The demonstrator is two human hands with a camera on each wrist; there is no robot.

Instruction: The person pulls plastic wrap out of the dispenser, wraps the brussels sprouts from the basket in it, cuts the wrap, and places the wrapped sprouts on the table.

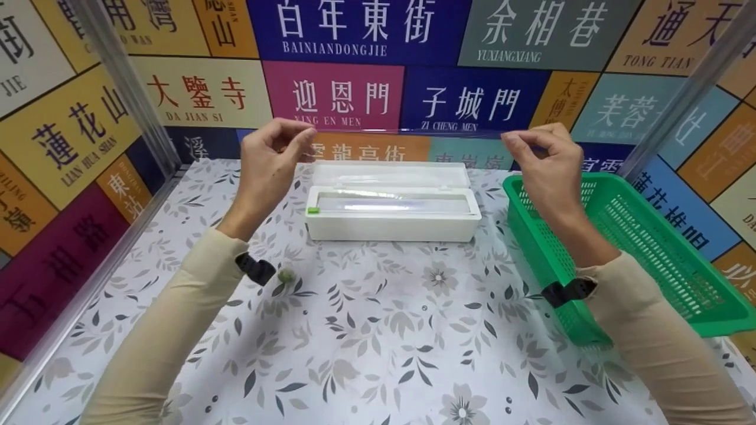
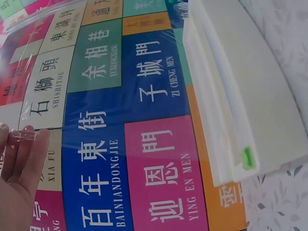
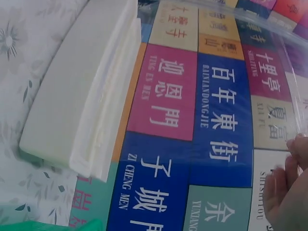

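A thin sheet of clear cling film (image 1: 407,132) stretches between the two raised hands, above and behind a white cling film dispenser (image 1: 390,229). My left hand (image 1: 269,158) pinches the film's left end between thumb and fingers. At the other end, my right hand (image 1: 550,168) pinches the film in the same way. The dispenser's lid (image 1: 390,175) stands up at the back, and a shiny roll shows through its opening. A small green slider (image 1: 313,210) sits at its left front corner. In the left wrist view, the film (image 2: 96,103) spans from the fingers towards the dispenser (image 2: 255,91).
A green perforated basket (image 1: 661,260) stands at the right, under the right forearm. On the patterned tablecloth (image 1: 366,330), a small round green thing (image 1: 286,275) lies near the left wrist. Behind the table rises a wall (image 1: 354,35) of coloured signs.
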